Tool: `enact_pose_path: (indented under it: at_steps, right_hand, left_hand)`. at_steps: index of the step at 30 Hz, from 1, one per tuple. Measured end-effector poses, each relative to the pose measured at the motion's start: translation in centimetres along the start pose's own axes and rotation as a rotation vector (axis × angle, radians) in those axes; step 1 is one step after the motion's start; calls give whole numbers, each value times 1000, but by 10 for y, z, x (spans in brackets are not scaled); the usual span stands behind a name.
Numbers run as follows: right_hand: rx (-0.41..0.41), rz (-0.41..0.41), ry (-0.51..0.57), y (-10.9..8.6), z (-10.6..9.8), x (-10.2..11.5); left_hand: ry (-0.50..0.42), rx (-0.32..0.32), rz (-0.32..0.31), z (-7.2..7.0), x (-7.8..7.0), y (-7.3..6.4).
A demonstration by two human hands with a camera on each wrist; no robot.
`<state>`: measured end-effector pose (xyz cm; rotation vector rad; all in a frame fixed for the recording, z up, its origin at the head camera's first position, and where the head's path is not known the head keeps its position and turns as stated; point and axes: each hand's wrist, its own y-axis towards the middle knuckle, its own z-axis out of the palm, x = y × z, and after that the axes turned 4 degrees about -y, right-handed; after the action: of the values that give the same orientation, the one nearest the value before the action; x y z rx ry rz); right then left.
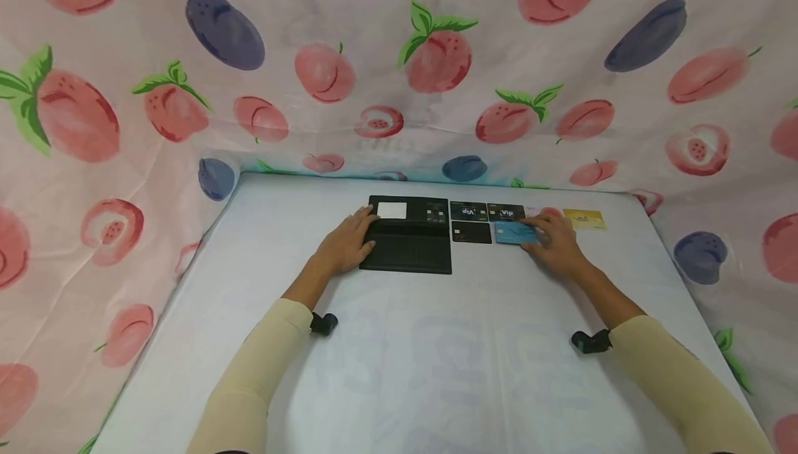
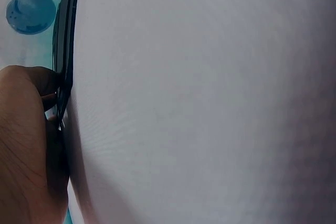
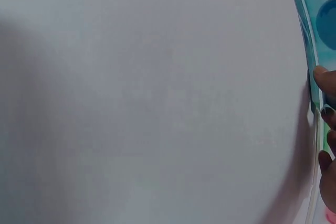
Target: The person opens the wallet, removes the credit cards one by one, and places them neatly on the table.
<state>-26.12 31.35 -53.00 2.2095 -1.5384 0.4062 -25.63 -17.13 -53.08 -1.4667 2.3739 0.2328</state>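
Note:
An opened black card wallet [image 1: 405, 253] lies flat on the white table, with a white square in its upper panel. My left hand [image 1: 344, 245] rests on the wallet's left edge, fingers toward the upper corner and thumb lower down. From the left wrist view, the hand [image 2: 23, 145] touches the dark wallet [image 2: 65, 30] seen edge-on. My right hand [image 1: 557, 247] pinches the right side of a blue card [image 1: 515, 233] between thumb and finger. Only fingertips of that hand [image 3: 328, 129] show in the right wrist view.
Beside the wallet lie two black VIP cards [image 1: 469, 211] in the upper row and a plain black card [image 1: 472, 232] below. A pinkish card [image 1: 541, 212] is partly covered by the right hand. A gold card [image 1: 584, 219] lies farthest right. Fruit-printed cloth [image 1: 380, 38] hangs behind.

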Motion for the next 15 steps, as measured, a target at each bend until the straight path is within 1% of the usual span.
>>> enact_pose_path:
  at_steps: [3,5,11,12,15]
  right_hand:
    - [18,37,-9,-2,-3,-1]
    - [25,47,-13,-4,-5,-1]
    - [12,34,-10,-10,-11,-1]
    - [5,22,-13,-10,-11,-3]
    - [-4,20,-22,-12,-13,-8]
  left_hand:
    - [9,-3,-3,0,0,0]
    - [13,-3,-4,0,1,-1]
    - [-4,1,-16,1,-1,0]
    - [-5,2,-18,1,-1,1]
    - [-1,2,-16,1,-1,0]
